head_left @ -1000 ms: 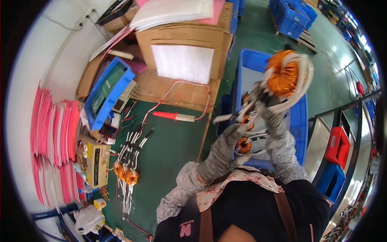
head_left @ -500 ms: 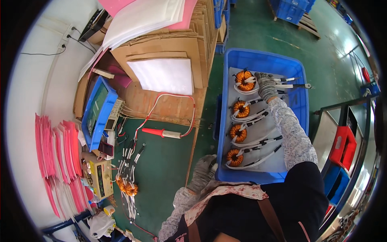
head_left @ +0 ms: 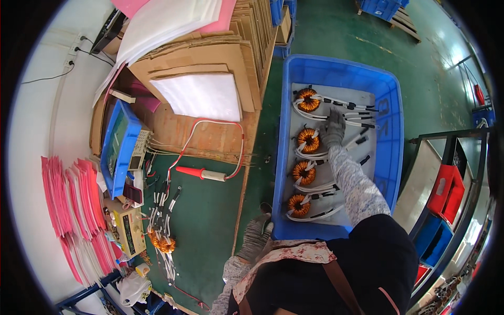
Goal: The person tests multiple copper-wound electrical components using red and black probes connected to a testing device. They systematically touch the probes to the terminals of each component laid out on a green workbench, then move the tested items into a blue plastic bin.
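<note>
Inside the blue tub [head_left: 394, 163] several orange copper-wound ring coils with white leads lie in a column on a pale sheet. My right hand [head_left: 333, 129], in a grey striped glove, is over the sheet just below the leads of the farthest coil [head_left: 308, 100]. Its fingers stretch away from me and look open. To its left lies the second coil [head_left: 308, 140], its leads running partly beneath the hand. My left hand [head_left: 256, 233], gloved too, hangs between the tub's near left corner and the workbench edge. Its fingers are partly curled, and their grip is unclear.
The green-topped workbench [head_left: 205, 210] on the left holds a red-and-white probe [head_left: 202, 173], more wound coils [head_left: 166, 244] and a beige instrument [head_left: 131, 231]. Cardboard sheets [head_left: 194, 58] stand at its back. A rack with red and blue bins [head_left: 446, 191] is at the right.
My right hand has left the farthest coil's leads and come nearer, beside the second coil. Those leads now lie uncovered on the sheet. The view has shifted slightly.
</note>
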`<control>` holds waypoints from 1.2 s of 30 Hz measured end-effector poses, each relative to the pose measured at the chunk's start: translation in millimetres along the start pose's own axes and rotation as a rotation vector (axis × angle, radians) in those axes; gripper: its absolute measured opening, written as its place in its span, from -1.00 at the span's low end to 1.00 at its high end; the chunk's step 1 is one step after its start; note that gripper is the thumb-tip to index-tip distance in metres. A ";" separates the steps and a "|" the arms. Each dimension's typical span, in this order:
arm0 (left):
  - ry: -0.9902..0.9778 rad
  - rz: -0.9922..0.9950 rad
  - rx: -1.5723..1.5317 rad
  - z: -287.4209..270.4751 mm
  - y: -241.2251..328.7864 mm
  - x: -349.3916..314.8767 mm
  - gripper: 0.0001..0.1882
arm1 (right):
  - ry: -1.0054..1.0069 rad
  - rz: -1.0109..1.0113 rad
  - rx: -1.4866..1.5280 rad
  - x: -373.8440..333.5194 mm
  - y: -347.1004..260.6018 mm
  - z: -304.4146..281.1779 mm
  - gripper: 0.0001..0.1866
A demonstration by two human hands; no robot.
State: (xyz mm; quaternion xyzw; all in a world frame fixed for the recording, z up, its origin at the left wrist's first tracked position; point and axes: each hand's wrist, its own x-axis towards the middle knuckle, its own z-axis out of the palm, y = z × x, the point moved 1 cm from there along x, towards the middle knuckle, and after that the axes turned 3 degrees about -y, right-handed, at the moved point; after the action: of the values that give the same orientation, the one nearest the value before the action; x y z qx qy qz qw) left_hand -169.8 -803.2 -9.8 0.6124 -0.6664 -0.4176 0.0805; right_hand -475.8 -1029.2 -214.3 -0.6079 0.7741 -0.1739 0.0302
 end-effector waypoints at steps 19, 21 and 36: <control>0.591 -0.479 -1.365 -36.1 -271.9 -107.7 -0.61 | -1.124 -0.474 1.245 -199.7 -346.8 -126.6 -0.81; 0.722 -0.715 -1.527 -63.6 -316.6 -147.6 -0.53 | -1.633 -0.279 1.303 -251.6 -406.6 -124.8 -0.71; 1.317 -0.170 -2.254 -129.5 -437.4 -251.6 -0.36 | -1.908 0.422 1.467 -384.3 -612.0 20.1 -0.70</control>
State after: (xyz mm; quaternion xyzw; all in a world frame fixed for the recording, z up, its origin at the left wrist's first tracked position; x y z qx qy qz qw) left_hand 297.5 -597.0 -111.9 0.3367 0.2519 -0.3703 0.8283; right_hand 198.5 -790.8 -109.2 -0.1931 0.2432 -0.0452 0.9495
